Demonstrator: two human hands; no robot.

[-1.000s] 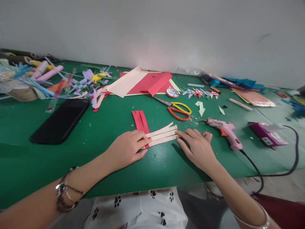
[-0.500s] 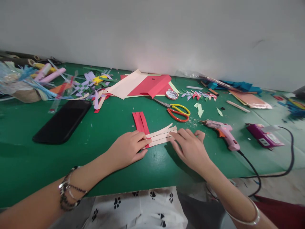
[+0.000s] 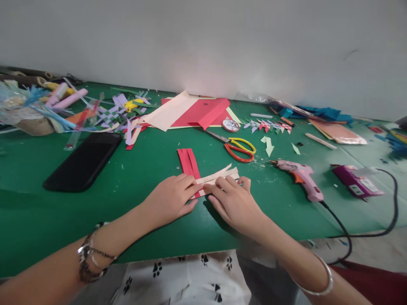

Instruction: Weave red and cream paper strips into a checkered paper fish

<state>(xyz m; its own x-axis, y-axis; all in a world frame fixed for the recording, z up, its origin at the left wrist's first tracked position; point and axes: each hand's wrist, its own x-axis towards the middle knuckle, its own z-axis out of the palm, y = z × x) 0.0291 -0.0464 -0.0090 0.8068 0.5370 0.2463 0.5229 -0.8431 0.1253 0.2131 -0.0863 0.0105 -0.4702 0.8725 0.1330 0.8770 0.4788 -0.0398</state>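
Observation:
Red paper strips (image 3: 188, 161) lie on the green table (image 3: 143, 169), crossed by several cream paper strips (image 3: 222, 174). My left hand (image 3: 170, 198) lies flat with its fingers stretched out, pressing down where the red and cream strips meet. Over the cream strips, close beside the left hand, rests my right hand (image 3: 233, 202) with its fingers extended and touching them. Neither hand grips anything.
A black phone (image 3: 83, 161) lies to the left. Behind are scissors (image 3: 237, 146), folded red and cream sheets (image 3: 193, 111), a round tape (image 3: 230, 124) and woven paper scraps (image 3: 111, 114). A pink glue gun (image 3: 300, 176) with a black cord and a purple box (image 3: 356, 182) sit at the right.
My right hand has slid left along the cream strips, from their right ends to beside my left hand. The left hand has stayed put.

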